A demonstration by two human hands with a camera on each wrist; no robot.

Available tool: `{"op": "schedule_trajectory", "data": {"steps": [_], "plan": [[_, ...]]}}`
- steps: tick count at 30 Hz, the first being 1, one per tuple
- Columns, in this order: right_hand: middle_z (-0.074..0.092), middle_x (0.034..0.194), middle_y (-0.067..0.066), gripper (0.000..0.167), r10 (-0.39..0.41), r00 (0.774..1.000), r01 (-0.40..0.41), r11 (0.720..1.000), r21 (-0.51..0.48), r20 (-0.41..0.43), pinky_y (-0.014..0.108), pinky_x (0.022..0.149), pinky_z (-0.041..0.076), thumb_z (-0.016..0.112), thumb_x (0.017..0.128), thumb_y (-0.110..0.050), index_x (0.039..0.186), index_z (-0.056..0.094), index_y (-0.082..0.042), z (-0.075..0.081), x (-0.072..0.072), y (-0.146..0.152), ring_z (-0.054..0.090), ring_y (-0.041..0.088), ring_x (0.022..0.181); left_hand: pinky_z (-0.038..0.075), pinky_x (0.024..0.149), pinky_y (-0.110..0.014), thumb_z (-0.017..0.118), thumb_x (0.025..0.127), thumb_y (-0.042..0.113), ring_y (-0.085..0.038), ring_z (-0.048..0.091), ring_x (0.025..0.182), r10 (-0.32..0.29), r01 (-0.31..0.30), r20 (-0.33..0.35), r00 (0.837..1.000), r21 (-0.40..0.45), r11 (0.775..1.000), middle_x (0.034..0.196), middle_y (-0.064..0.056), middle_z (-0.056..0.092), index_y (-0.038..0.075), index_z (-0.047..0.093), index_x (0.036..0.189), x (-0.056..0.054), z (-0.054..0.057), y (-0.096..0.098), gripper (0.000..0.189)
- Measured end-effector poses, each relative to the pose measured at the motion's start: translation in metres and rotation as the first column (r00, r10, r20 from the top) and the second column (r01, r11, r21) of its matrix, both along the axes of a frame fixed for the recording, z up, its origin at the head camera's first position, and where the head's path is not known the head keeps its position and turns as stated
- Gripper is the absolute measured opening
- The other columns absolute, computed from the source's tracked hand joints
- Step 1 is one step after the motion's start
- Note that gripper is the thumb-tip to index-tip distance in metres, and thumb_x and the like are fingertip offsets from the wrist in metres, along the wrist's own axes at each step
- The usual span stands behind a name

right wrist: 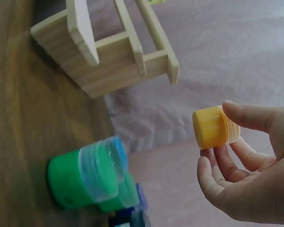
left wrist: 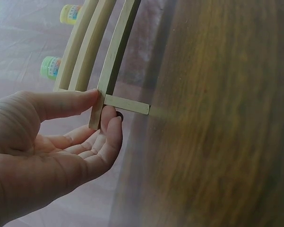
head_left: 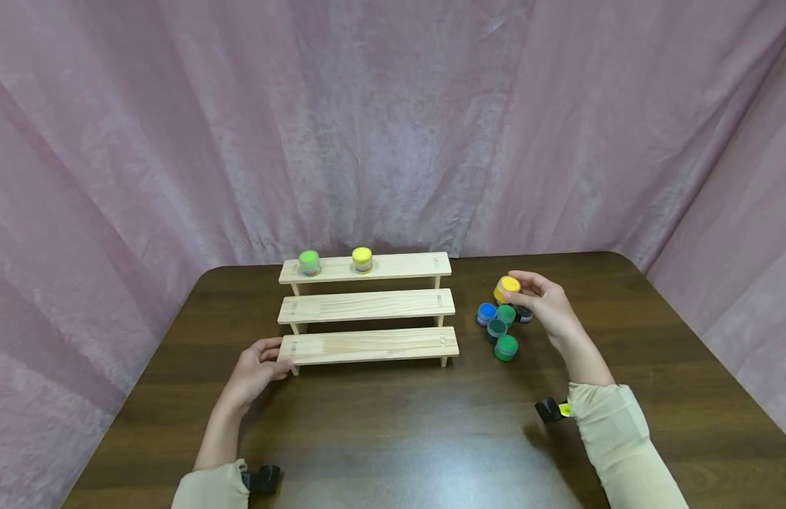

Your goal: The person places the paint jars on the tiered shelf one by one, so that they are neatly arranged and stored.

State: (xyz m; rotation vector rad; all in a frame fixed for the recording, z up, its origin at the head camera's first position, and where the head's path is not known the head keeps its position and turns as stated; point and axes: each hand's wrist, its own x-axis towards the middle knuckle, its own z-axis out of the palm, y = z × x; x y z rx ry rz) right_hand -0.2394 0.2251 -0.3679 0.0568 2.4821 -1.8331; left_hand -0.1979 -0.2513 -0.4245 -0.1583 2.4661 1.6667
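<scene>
My right hand point(head_left: 548, 307) pinches an orange-yellow paint jar point(head_left: 507, 285) between thumb and fingers, up above a cluster of jars. In the right wrist view that jar point(right wrist: 210, 127) lies tilted on its side in the grasp. The cluster has a blue jar point(head_left: 485, 314), a dark green jar point(head_left: 496, 330), green jars point(head_left: 506, 347) and a black jar point(head_left: 523, 314) partly behind the hand. My left hand point(head_left: 253, 375) grips the left end of the lowest step of a three-step wooden rack point(head_left: 374, 345), thumb on top, fingers beneath. A light green jar point(head_left: 309, 261) and a yellow jar point(head_left: 362, 259) stand on the top step.
The rack and jars stand on a dark brown wooden table point(head_left: 393, 431). Behind the table's far edge hangs a pink curtain point(head_left: 393, 127). A small black camera point(head_left: 548, 410) sits at the right wrist, another point(head_left: 266, 479) at the left.
</scene>
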Motion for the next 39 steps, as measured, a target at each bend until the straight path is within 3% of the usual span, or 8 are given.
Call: {"op": "schedule_trajectory", "data": {"steps": [5,14,17,24,31,39], "plan": [[0.055,0.118,-0.008,0.062,0.024,1.0,-0.024,1.0,0.002,-0.017,0.02,0.097,0.044,0.066,0.093,-0.025,0.146,0.04,-0.004,0.009,-0.006,-0.013,0.055,-0.01,0.097,0.055,0.077,-0.025,0.06,0.093,0.004,-0.013,0.063,0.09,0.003,-0.003,0.001,1.0,-0.001,1.0,0.127,-0.033,0.053,-0.014,0.032,0.143,-0.001,-0.001,0.0,0.059],[0.057,0.107,-0.012,0.057,0.097,0.995,-0.101,0.988,-0.115,-0.036,0.011,0.086,0.048,0.064,0.093,-0.016,0.144,0.042,-0.002,0.025,-0.02,-0.042,0.059,-0.002,0.095,0.055,0.078,-0.023,0.059,0.093,0.003,-0.01,0.063,0.089,0.006,-0.006,-0.002,1.0,-0.002,1.0,0.127,-0.033,0.054,-0.012,0.034,0.142,0.004,0.0,-0.002,0.057],[0.056,0.111,-0.009,0.056,0.118,0.991,-0.124,0.986,-0.116,-0.06,0.015,0.091,0.047,0.064,0.093,-0.015,0.144,0.043,-0.002,0.03,-0.025,-0.052,0.058,-0.001,0.097,0.055,0.078,-0.023,0.059,0.093,0.003,-0.01,0.063,0.088,0.012,-0.012,-0.002,1.0,0.0,1.0,0.126,-0.032,0.054,-0.012,0.035,0.142,0.006,0.0,-0.003,0.057],[0.057,0.114,-0.003,0.054,0.139,0.987,-0.148,0.98,-0.134,-0.078,0.038,0.109,0.039,0.064,0.092,-0.011,0.142,0.045,-0.002,0.036,-0.037,-0.075,0.058,0.002,0.097,0.056,0.078,-0.025,0.06,0.093,0.004,-0.012,0.063,0.089,0.009,-0.009,-0.01,1.0,-0.003,1.0,0.126,-0.033,0.054,-0.013,0.033,0.142,0.005,-0.001,-0.005,0.059],[0.056,0.133,0.016,0.05,0.129,0.987,-0.13,0.991,-0.002,-0.095,0.039,0.104,0.046,0.066,0.092,-0.011,0.139,0.05,-0.005,0.038,-0.047,-0.098,0.057,0.023,0.116,0.056,0.078,-0.027,0.06,0.093,0.003,-0.015,0.064,0.091,0.007,-0.007,-0.006,1.0,0.007,1.0,0.126,-0.034,0.054,-0.013,0.034,0.142,0.007,-0.003,-0.004,0.058],[0.054,0.135,0.017,0.05,0.173,0.98,-0.175,0.985,-0.011,-0.097,0.042,0.105,0.046,0.065,0.092,-0.012,0.139,0.049,-0.004,0.034,-0.057,-0.111,0.053,0.03,0.122,0.056,0.078,-0.027,0.06,0.092,0.003,-0.015,0.064,0.092,0.007,-0.007,-0.029,1.0,0.011,1.0,0.126,-0.034,0.054,-0.013,0.035,0.14,0.004,-0.005,0.0,0.057]]}}
